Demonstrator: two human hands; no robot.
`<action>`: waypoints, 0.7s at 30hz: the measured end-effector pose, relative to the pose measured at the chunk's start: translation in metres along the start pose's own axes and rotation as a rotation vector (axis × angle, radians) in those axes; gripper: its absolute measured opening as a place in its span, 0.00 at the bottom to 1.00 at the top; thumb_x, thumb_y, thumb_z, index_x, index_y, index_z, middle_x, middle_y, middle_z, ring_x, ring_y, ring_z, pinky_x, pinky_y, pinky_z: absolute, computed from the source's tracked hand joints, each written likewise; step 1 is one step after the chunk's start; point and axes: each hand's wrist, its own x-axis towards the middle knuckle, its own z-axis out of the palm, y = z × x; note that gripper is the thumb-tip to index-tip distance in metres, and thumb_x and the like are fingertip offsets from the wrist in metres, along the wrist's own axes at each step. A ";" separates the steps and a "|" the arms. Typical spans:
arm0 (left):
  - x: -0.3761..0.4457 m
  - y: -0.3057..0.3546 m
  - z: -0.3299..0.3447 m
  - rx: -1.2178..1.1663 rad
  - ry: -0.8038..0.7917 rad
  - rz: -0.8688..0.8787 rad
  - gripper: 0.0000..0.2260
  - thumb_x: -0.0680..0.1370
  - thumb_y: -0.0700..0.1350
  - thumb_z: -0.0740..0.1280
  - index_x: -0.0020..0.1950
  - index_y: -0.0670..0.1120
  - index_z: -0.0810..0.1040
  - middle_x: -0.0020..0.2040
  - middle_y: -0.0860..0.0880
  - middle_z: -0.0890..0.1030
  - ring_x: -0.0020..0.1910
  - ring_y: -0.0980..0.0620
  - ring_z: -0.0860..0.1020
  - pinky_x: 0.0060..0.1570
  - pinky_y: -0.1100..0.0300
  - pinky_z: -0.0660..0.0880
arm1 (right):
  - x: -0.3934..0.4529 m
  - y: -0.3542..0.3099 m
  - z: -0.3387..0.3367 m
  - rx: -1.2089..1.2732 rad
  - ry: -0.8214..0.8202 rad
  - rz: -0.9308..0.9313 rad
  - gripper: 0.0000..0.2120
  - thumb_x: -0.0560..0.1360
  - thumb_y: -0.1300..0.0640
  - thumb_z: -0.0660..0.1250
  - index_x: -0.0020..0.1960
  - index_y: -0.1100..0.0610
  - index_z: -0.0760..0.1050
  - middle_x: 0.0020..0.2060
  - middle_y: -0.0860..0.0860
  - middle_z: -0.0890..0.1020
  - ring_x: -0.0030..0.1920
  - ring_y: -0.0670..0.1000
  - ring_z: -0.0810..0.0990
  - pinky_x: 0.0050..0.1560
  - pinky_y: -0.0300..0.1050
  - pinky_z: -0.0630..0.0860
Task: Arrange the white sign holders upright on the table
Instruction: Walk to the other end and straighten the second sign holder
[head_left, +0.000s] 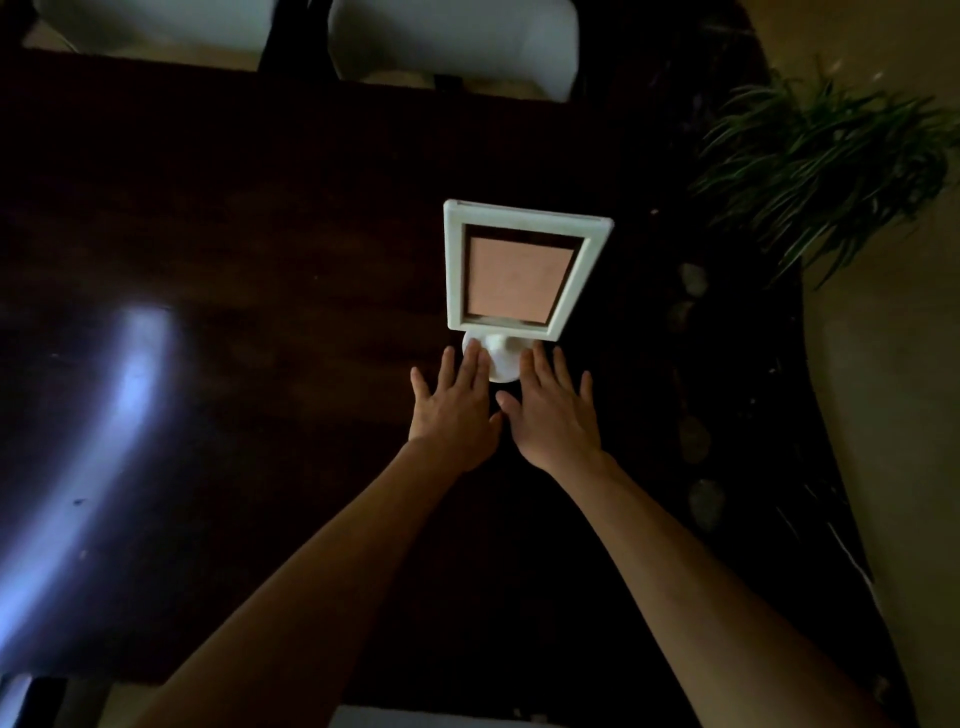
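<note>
Sign holder standing on the counter, both hands flat at its base.

I am looking at one white holder (522, 270) standing upright near the middle of the dark counter (260, 218), its frame carrying a pinkish insert and rising from a short neck on a round base (501, 364). I am resting my left hand (454, 410) and right hand (553, 415) just in front of that base, fingers (475, 364) spread open and gripping nothing; the fingertips are reaching the base rim, though I cannot tell whether they are touching it. I am judging the holder to be rigid, light plastic, top-heavy and smooth, so it is likely tipping easily. I am rating the neck or base as the best hold, not the frame face.
</note>
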 end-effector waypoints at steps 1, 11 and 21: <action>0.004 -0.001 0.000 -0.001 0.002 -0.002 0.32 0.80 0.55 0.53 0.74 0.43 0.39 0.77 0.46 0.39 0.75 0.43 0.40 0.71 0.35 0.47 | 0.004 -0.001 0.000 -0.001 0.003 -0.002 0.30 0.80 0.44 0.48 0.76 0.56 0.44 0.78 0.53 0.48 0.77 0.54 0.43 0.75 0.62 0.44; 0.019 -0.004 -0.009 -0.012 0.011 -0.007 0.32 0.79 0.54 0.55 0.74 0.43 0.41 0.77 0.46 0.40 0.75 0.43 0.41 0.70 0.34 0.50 | 0.023 -0.002 0.002 0.009 0.033 0.009 0.30 0.80 0.44 0.49 0.76 0.56 0.43 0.78 0.53 0.47 0.77 0.54 0.43 0.75 0.60 0.46; 0.021 -0.003 -0.018 -0.036 0.013 -0.014 0.35 0.77 0.54 0.60 0.75 0.43 0.44 0.78 0.46 0.44 0.75 0.42 0.47 0.68 0.34 0.57 | 0.023 0.004 -0.004 0.010 0.050 -0.041 0.30 0.80 0.44 0.52 0.76 0.55 0.48 0.78 0.52 0.50 0.77 0.54 0.48 0.73 0.59 0.54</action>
